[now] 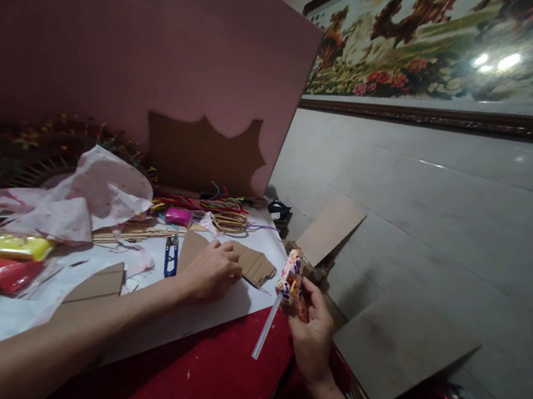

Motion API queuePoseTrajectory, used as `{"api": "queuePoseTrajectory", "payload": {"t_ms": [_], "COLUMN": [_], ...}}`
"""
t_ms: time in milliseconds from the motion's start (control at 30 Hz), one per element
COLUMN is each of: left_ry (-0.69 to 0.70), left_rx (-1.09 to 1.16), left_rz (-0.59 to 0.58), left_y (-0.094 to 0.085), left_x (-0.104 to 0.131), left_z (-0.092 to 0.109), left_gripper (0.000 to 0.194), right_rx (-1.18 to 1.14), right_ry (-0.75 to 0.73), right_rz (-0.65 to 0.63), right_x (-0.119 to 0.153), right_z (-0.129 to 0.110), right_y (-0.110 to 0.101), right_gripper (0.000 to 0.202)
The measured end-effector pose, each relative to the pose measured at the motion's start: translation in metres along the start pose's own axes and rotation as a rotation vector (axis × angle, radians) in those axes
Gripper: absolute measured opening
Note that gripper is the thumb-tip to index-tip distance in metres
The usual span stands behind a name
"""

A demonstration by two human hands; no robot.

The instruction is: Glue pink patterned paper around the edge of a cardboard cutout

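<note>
Right hand (315, 325) wraps fingers round glue gun (291, 274) at tabletop (237, 304)'s right edge; left hand (215, 269) at cardboard (255, 265), can't tell if pinching.

Glue gun (291, 275): smooth, plastic-looking shell
Glue stick (267, 329): translucent, smooth
Corrugated cardboard strip (254, 266): matt, ridged, rough-ended
Red packet (0, 277), lower left: glossy plastic film
Scissors (230, 223): shiny, metallic-looking handles

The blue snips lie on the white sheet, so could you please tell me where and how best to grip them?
I'd pinch the blue snips across the middle, thumb and finger on the two long sides, coming from above: they look slim and seem to lie flat, and the left hand is close on their right.
</note>
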State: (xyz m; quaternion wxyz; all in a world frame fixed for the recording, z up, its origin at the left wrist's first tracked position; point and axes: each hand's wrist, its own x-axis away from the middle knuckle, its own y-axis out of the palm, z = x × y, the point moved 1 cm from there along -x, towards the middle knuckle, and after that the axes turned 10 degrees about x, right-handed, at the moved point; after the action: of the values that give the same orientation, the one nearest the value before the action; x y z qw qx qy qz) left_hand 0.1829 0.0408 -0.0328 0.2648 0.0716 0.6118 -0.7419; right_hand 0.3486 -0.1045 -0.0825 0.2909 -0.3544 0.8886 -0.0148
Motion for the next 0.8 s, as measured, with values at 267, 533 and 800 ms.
{"api": "queuePoseTrajectory", "payload": {"t_ms": [267, 533, 800], "left_ry": [-0.224, -0.384, -0.413], "left_rx": [0.304, 0.346, 0.148], "left_rz": [0.143, 0.194, 0.177], "left_y": [-0.014, -0.038, -0.027], "left_x": [0.012, 0.034, 0.047], "left_z": [-0.007, -0.010, -0.025], "left_gripper": [0.029, 0.027, 0.020], "right_rx": [0.094, 0.340, 0.682], "right_ry": [-0.029, -0.131, -0.236], "right_rz": [-0.124, -0.177, -0.368], "right_x": [-0.004, -0.009, -0.027], "right_z": [0.000, -0.011, -0.032], "right_y": [0.004, 0.007, 0.022], "right_gripper": [0.040, 0.032, 0.035]}}
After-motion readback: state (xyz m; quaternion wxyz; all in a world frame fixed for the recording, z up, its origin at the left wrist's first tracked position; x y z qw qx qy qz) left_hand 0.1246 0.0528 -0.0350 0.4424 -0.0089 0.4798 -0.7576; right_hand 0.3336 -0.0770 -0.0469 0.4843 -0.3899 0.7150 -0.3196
